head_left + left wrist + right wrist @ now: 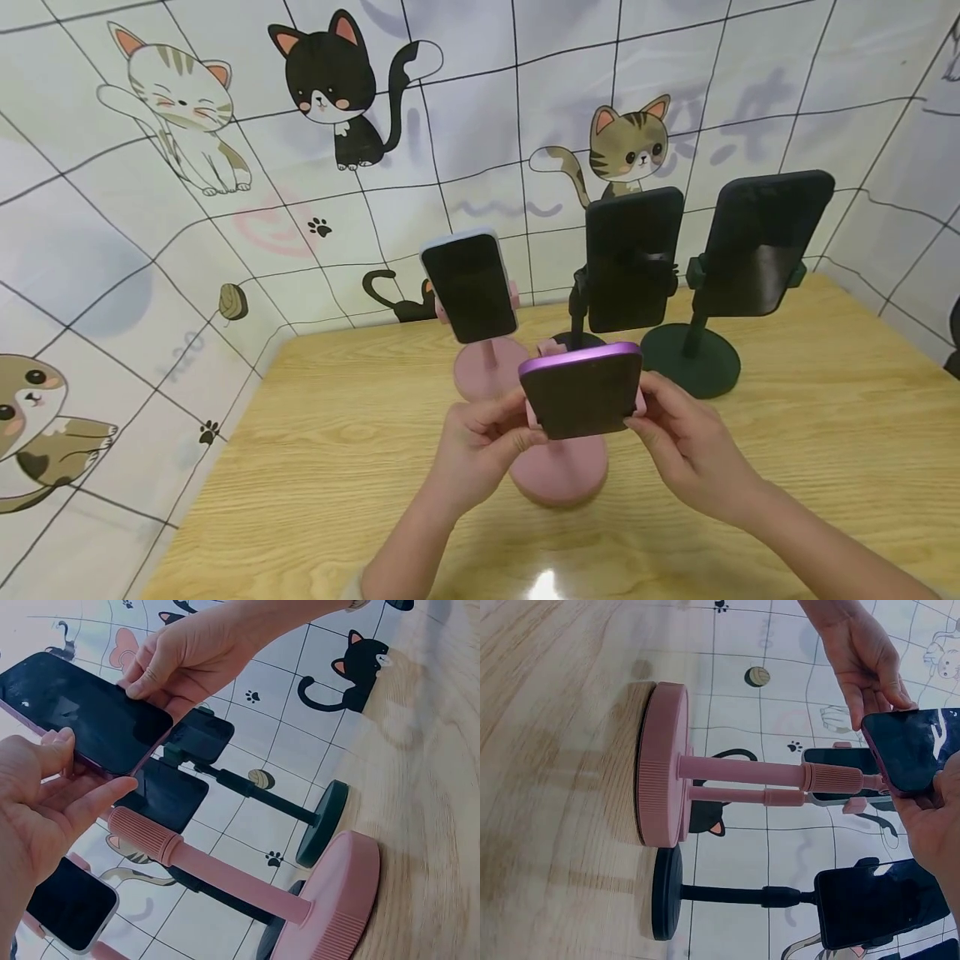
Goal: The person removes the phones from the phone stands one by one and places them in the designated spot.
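1. Purple phone [581,396] is where I start: it sits sideways at the head of the front pink stand [558,477], dark screen toward my head view, pink clamp parts showing at both short ends. All clock directions below run from this phone in that view.
2. At 8 o'clock I have the left hand [483,454], thumb and fingers pinching the phone's near left end, the thumb by its lower corner.
3. At 4 o'clock the right hand [690,454] mirrors it, thumb in front and fingers behind, pinching the other end. I cannot tell how much of either grip falls on the clamp.
4. At 6 o'clock I see the stand's round base, flat on the wooden table [360,433]; both wrist views show me its ribbed rim and upright post.
5. At 10 to 11 o'clock, the rear pink stand [489,367] bears a pale-edged phone [471,287].
6. Near 1 o'clock I find a black phone [633,258] on the black stand [576,307].
7. Toward 2 o'clock, the dark green stand [692,362] carries a tilted dark phone [768,242].
8. Beyond them, from 10 to 1 o'clock, I get a gridded wall cover [480,137] printed with cats.
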{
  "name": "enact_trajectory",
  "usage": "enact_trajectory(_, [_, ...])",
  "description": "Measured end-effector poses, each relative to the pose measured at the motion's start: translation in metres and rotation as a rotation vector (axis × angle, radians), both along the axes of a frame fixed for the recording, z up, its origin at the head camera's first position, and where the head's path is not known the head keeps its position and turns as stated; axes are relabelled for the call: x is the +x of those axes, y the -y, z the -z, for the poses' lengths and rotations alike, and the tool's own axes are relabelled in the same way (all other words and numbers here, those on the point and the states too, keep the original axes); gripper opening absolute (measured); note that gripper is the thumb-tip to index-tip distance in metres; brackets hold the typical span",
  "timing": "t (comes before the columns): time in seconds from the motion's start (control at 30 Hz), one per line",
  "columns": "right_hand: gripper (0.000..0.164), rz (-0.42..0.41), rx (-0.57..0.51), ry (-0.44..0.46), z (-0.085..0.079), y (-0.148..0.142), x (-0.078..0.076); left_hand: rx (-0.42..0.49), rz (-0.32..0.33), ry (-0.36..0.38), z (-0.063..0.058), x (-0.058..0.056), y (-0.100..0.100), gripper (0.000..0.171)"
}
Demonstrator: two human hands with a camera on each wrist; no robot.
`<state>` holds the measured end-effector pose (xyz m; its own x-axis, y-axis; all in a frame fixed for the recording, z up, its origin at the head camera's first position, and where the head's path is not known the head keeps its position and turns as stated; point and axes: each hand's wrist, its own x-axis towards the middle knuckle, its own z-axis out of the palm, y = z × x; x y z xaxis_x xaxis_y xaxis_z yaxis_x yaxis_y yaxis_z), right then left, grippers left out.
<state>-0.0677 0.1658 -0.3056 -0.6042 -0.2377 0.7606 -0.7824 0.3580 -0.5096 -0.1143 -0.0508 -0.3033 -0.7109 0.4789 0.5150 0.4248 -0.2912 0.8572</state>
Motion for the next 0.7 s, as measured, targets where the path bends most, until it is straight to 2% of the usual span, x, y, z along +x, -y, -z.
enact_trajectory(0.17, [0.035, -0.082, -0.083, -0.08, 0.006, 0.0, -0.004, 0.005, 0.027, -0.078, 0.002, 0.0, 0.001, 0.04])
enact_trajectory(0.33, [0.034, -0.141, -0.131, -0.059, 0.008, 0.0, -0.004, 0.008, 0.062, -0.108, 0.002, -0.003, 0.002, 0.04])
enact_trajectory(0.43, [0.033, -0.177, -0.152, -0.018, 0.006, -0.001, -0.002, -0.023, 0.085, -0.144, -0.001, -0.006, 0.004, 0.04])
enact_trajectory(0.6, [0.037, -0.122, -0.081, 0.097, -0.001, -0.004, 0.005, -0.116, 0.066, -0.297, -0.007, -0.015, 0.008, 0.037])
enact_trajectory(0.7, [0.043, -0.095, -0.051, 0.11, -0.002, -0.005, 0.006, -0.151, 0.032, -0.369, -0.01, -0.02, 0.009, 0.036])
